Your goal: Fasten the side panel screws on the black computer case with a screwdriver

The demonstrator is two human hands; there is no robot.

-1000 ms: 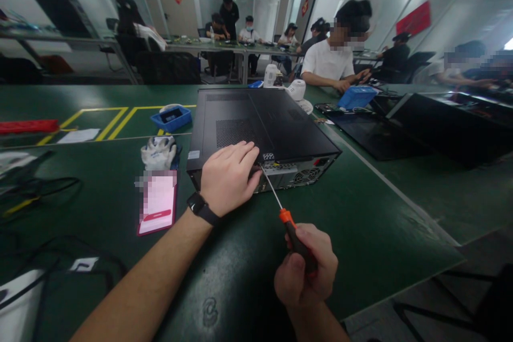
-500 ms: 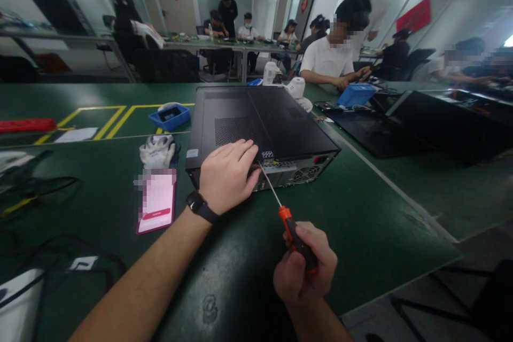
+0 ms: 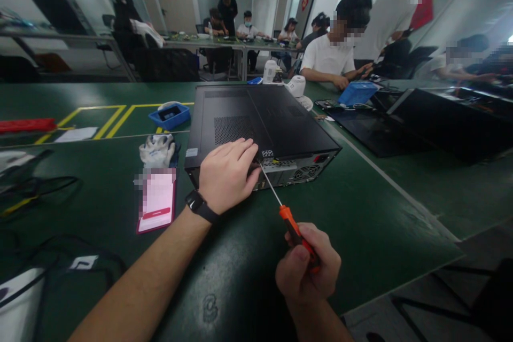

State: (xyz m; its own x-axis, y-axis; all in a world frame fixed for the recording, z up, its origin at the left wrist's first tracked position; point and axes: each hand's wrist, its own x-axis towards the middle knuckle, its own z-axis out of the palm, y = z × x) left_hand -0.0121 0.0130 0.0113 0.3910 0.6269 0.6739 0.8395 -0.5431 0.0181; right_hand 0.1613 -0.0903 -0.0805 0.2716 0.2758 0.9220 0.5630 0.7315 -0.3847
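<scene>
A black computer case [image 3: 288,123] lies flat on the green table [image 3: 372,214], its rear side with a fan grille facing me. My left hand [image 3: 228,173] rests over the case's near edge, fingers close together on the top, thumb at the rear side; whether it pinches anything there is hidden. My right hand [image 3: 308,262] is wrapped round the orange and black handle of a screwdriver [image 3: 290,222]. The shaft slants up to the left, its tip at the case's rear edge beside my left thumb.
Left of the case lie gloves [image 3: 157,150], a phone [image 3: 159,200] and a blue tray [image 3: 170,117]. Cables and a white device [image 3: 22,304] are at the lower left. Black panels [image 3: 372,131] lie at right, near a blue box [image 3: 356,94] and a seated person [image 3: 328,59].
The screwdriver handle has turned a little in my right hand, which has shifted slightly right. My left hand has hardly moved. A standing person in the background has moved right.
</scene>
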